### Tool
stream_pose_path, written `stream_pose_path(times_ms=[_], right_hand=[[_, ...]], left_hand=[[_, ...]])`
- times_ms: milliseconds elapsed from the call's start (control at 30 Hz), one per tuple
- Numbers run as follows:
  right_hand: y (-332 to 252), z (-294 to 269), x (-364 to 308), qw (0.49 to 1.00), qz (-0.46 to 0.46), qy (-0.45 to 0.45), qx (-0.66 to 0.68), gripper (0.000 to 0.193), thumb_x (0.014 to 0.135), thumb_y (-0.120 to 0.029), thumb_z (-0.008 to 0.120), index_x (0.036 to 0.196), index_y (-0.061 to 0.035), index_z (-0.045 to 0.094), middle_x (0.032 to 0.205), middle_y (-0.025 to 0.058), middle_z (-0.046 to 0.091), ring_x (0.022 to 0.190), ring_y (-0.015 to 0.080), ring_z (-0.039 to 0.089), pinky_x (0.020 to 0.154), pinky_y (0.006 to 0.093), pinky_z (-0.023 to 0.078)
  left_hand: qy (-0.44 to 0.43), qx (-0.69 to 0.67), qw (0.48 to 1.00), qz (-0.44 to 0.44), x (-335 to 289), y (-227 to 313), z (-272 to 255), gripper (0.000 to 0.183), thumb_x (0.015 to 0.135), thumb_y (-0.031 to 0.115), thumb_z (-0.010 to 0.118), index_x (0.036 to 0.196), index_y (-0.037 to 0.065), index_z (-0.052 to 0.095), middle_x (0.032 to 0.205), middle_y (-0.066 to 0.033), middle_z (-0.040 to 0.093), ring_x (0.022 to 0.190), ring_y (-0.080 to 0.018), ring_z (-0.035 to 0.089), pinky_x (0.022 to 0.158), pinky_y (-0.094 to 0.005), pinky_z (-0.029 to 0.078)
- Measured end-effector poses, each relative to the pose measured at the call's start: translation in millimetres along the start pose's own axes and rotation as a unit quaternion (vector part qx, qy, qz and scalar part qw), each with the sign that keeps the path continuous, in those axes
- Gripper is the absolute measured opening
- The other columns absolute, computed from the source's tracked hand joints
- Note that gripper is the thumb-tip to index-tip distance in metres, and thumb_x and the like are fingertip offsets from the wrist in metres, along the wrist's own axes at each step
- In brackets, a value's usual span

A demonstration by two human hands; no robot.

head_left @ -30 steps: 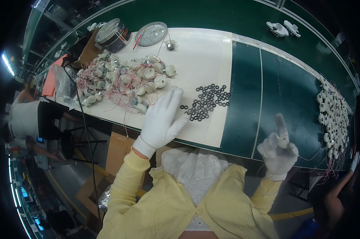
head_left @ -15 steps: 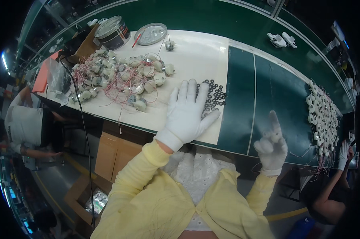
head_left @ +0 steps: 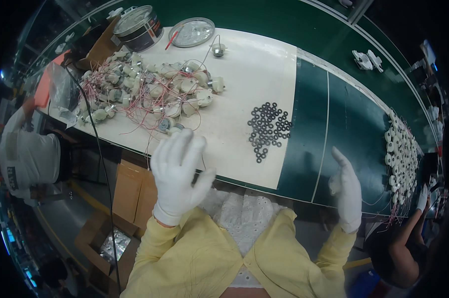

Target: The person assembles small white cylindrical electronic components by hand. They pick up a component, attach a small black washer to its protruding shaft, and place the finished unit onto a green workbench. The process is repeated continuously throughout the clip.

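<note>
My left hand (head_left: pixel 177 174), in a white glove, hovers at the near table edge just below the heap of small motors (head_left: pixel 155 92) with pink wires. Its fingers are stretched out and nothing shows in them. My right hand (head_left: pixel 347 191), also gloved, is over the green part of the table near its front edge. Its index finger points forward while the others curl in; what they hold, if anything, is hidden. Between the hands, small black rings (head_left: pixel 269 126) lie loosely spread on the white board (head_left: pixel 229 144).
A round tin (head_left: pixel 137 30) and a clear lid (head_left: pixel 192 32) with a red stick stand at the back left. A single motor (head_left: pixel 218 49) lies near them. More wired motors (head_left: pixel 401 154) fill the far right. A black cable (head_left: pixel 98 144) hangs at left; co-workers sit on both sides.
My left hand has lifted off the black rings and moved left toward the table edge, uncovering them. The right hand has turned sideways and shifted slightly to the right and nearer.
</note>
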State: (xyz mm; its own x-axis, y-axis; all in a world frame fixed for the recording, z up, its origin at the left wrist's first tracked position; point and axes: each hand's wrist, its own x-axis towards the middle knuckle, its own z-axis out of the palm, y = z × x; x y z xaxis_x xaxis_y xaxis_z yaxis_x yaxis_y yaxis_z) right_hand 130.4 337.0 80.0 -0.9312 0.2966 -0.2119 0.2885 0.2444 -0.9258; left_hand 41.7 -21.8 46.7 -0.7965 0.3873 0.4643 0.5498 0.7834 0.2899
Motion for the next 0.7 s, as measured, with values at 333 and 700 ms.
stream_pose_path(times_ms=[333,700], right_hand=[[12,40,38,0.846,-0.334,0.030,-0.414,0.026,0.091,-0.019,0.079,0.112,-0.0063,0.069,0.079,0.0010,0.067,0.067,0.0216,0.061,0.063,0.0365,0.044],[8,39,43,0.989,-0.091,-0.118,-0.015,0.041,0.100,-0.006,0.068,0.139,0.0041,0.059,0.110,0.0089,0.071,0.096,0.0128,0.066,0.084,0.0272,0.053]], left_hand=[[-0.004,0.000,0.999,-0.046,18,-25,10,0.041,0.081,0.016,0.081,0.121,0.011,0.072,0.103,-0.0037,0.070,0.088,-0.0271,0.063,0.077,-0.0423,0.045],[0.043,-0.051,0.998,-0.009,11,-27,34,0.054,0.076,0.019,0.086,0.127,0.011,0.068,0.110,-0.0073,0.069,0.097,-0.0308,0.063,0.085,-0.0438,0.045]])
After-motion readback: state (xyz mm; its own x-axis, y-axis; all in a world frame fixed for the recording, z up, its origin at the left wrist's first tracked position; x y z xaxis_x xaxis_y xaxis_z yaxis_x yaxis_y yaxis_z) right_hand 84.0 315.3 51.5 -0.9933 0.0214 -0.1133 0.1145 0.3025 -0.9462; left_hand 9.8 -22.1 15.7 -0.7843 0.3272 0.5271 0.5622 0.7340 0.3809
